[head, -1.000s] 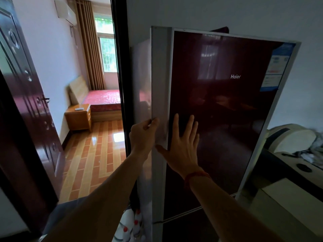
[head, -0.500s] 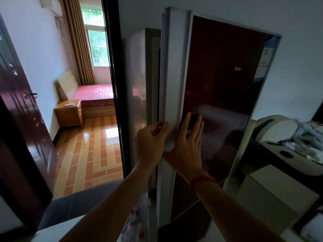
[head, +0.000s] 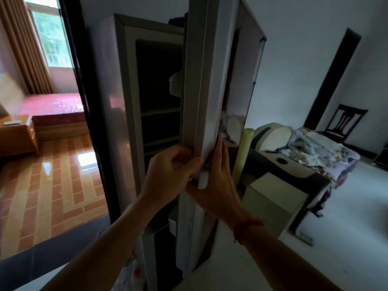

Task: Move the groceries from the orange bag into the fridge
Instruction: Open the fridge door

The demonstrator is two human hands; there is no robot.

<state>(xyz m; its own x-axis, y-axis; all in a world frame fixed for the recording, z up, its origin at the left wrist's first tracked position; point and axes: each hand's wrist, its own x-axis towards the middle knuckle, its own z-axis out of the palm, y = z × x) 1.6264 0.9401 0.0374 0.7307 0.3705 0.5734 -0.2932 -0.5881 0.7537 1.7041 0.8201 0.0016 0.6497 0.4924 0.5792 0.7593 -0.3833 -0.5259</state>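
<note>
The fridge stands in front of me with its upper door swung out edge-on toward me. My left hand curls around the door's inner edge at mid height. My right hand lies flat against the door's dark red outer face, thumb by the edge. The dark interior shows shelves and a white door bin. The orange bag is not in view.
A dark doorframe stands left of the fridge, opening to a bedroom with a tiled floor and a wooden nightstand. To the right stand a sofa with heaped blankets, a pale box and a dark chair.
The fridge door has swung from shut to well open, now edge-on to me. Both hands stayed on the door and moved with it. My view shifted right.
</note>
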